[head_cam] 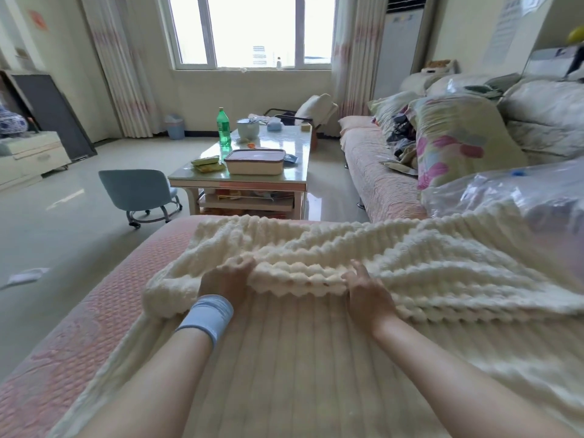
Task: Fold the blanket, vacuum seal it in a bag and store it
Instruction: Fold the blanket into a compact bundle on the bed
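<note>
A cream ribbed fleece blanket [316, 358] lies spread over the pink sofa seat [94, 311] in front of me, its far part folded back into a thick bumpy layer. My left hand [226, 281], with a blue wristband, grips the folded edge from below, fingers tucked under the fleece. My right hand [366, 287] holds the same edge a little to the right, fingers curled into the fold. A clear plastic vacuum bag [512, 191] with a blue valve lies crumpled at the right, beyond the blanket.
A glass-topped coffee table [297, 172] ahead carries a green bottle [223, 128], a white box [254, 161] and snacks. A small blue wheeled stool [139, 191] stands on the floor at the left. Bagged quilts and a floral pillow [455, 143] pile on the right sofa.
</note>
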Available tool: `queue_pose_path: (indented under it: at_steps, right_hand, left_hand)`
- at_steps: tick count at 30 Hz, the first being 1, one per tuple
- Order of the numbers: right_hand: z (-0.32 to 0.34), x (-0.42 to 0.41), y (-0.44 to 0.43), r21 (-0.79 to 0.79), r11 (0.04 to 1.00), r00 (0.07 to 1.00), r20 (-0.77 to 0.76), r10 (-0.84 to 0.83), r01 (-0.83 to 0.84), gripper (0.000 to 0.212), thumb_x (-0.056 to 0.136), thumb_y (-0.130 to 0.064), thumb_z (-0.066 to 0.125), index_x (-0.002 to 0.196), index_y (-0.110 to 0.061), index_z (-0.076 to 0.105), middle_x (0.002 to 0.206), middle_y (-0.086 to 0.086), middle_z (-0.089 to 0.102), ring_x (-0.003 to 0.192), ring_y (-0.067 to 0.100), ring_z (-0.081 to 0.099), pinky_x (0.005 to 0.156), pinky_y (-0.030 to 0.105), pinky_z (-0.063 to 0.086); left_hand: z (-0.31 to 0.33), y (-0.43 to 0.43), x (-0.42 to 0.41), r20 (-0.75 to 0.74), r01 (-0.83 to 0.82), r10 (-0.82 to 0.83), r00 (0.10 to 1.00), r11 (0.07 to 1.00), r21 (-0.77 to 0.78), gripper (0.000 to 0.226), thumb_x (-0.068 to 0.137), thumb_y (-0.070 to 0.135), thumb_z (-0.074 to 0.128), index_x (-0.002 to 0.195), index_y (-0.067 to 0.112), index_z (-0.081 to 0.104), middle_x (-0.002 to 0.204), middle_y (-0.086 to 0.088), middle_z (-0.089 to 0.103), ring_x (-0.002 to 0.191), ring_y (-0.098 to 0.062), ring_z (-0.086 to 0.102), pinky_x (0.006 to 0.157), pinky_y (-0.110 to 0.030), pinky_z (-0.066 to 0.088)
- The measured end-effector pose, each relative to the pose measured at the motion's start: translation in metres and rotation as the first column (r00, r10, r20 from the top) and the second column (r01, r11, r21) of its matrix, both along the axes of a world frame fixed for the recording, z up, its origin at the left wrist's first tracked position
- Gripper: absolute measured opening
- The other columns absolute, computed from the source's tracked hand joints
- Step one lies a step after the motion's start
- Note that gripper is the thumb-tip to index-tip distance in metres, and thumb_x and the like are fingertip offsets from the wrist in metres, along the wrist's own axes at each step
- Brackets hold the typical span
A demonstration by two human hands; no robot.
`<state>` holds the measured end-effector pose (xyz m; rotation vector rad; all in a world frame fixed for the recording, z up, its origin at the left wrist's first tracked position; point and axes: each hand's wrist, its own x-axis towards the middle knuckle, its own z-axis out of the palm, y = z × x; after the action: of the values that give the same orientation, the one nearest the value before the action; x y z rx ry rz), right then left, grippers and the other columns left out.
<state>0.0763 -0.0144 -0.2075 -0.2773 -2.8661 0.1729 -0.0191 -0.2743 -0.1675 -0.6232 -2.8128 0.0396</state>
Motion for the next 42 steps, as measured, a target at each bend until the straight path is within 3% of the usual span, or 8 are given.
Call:
queue_pose_path:
  at_steps: [3, 7, 13, 22, 30, 33, 36, 42]
  right_hand:
    - [0.009, 0.005, 0.010, 0.132, 0.988, 0.980, -0.170, 0.106, -0.084, 0.020, 0.069, -0.006, 0.052, 0.079, -0.011, 0.068, 0.119, 0.014, 0.065, 0.089, 0.040, 0.066, 0.061, 0.043, 0.057]
    - [0.015, 0.007, 0.009, 0.179, 0.982, 0.930, 0.349, -0.119, 0.058, 0.035, 0.092, -0.026, 0.051, 0.122, -0.017, 0.065, 0.127, 0.006, 0.064, 0.113, 0.030, 0.065, 0.085, 0.036, 0.053]
    - [0.019, -0.012, -0.066, 0.055, 0.949, 0.838, 0.487, 0.246, -0.310, 0.093, 0.086, -0.053, 0.065, 0.159, -0.031, 0.012, 0.168, 0.005, -0.001, 0.154, 0.026, 0.000, 0.123, 0.050, 0.007]
    - [0.003, -0.034, -0.141, -0.031, 0.895, 0.830, 0.362, 0.425, -0.444, 0.091, 0.083, -0.067, 0.058, 0.156, -0.026, 0.022, 0.161, 0.005, 0.027, 0.145, 0.027, 0.030, 0.111, 0.044, 0.036]
    - [0.019, -0.039, -0.144, -0.017, 0.945, 0.945, 0.027, 0.326, -0.326, 0.033, 0.100, -0.040, 0.038, 0.093, -0.021, 0.063, 0.096, 0.003, 0.070, 0.089, 0.026, 0.067, 0.068, 0.031, 0.042]
    - [0.015, -0.030, -0.151, 0.005, 0.861, 0.853, 0.135, 0.504, -0.509, 0.048, 0.088, -0.054, 0.045, 0.123, -0.026, 0.061, 0.135, -0.003, 0.058, 0.118, 0.021, 0.057, 0.092, 0.032, 0.045]
    - [0.001, -0.027, -0.168, 0.014, 0.812, 0.777, 0.301, 0.552, -0.583, 0.084, 0.079, -0.060, 0.054, 0.153, -0.030, 0.027, 0.157, -0.003, 0.033, 0.137, 0.021, 0.040, 0.104, 0.040, 0.041]
    - [0.017, -0.038, -0.173, -0.021, 0.943, 0.934, 0.134, 0.331, -0.331, 0.028, 0.095, -0.032, 0.047, 0.118, -0.019, 0.058, 0.115, 0.007, 0.069, 0.106, 0.029, 0.066, 0.079, 0.032, 0.047]
  left_hand:
    - [0.008, 0.004, 0.000, 0.119, -0.011, 0.006, 0.993, 0.999, 0.044, 0.031, 0.090, 0.028, 0.051, 0.120, 0.037, 0.055, 0.121, 0.006, 0.062, 0.105, -0.026, 0.064, 0.085, -0.034, 0.053]
    - [-0.003, 0.012, 0.011, 0.648, 0.027, 0.017, 0.762, 0.998, -0.059, 0.046, 0.088, 0.026, 0.055, 0.133, 0.033, 0.053, 0.136, 0.004, 0.056, 0.118, -0.019, 0.056, 0.097, -0.028, 0.045]
    - [-0.016, -0.015, 0.033, 0.422, 0.054, 0.011, 0.907, 0.988, -0.141, 0.105, 0.052, 0.078, 0.061, 0.144, 0.050, 0.017, 0.154, 0.014, 0.018, 0.138, -0.020, 0.029, 0.112, -0.044, 0.025]
    - [-0.004, -0.079, 0.018, -0.147, 0.041, -0.037, 0.988, 0.999, 0.019, 0.027, 0.064, 0.014, 0.083, 0.083, 0.029, 0.072, 0.077, 0.002, 0.070, 0.061, -0.019, 0.068, 0.049, -0.023, 0.048]
    - [0.020, -0.108, 0.001, 0.082, -0.215, 0.202, 0.976, 0.958, 0.192, 0.029, 0.085, 0.027, 0.047, 0.103, 0.033, 0.069, 0.106, 0.002, 0.068, 0.098, -0.025, 0.063, 0.084, -0.034, 0.050]
    - [0.007, -0.117, 0.006, -0.006, -0.072, 0.075, 0.997, 0.979, 0.191, 0.038, 0.082, 0.034, 0.036, 0.090, 0.032, 0.073, 0.094, 0.010, 0.068, 0.090, -0.019, 0.064, 0.074, -0.027, 0.048]
    - [-0.009, -0.119, 0.005, 0.461, -0.068, 0.101, 0.882, 0.994, -0.087, 0.026, 0.086, 0.034, 0.058, 0.108, 0.041, 0.068, 0.117, 0.011, 0.065, 0.109, -0.015, 0.060, 0.091, -0.026, 0.047]
    - [-0.008, -0.103, 0.034, 0.289, 0.003, 0.006, 0.957, 0.999, -0.033, 0.084, 0.064, 0.081, 0.053, 0.137, 0.044, 0.034, 0.134, 0.011, 0.047, 0.122, -0.017, 0.048, 0.100, -0.036, 0.038]
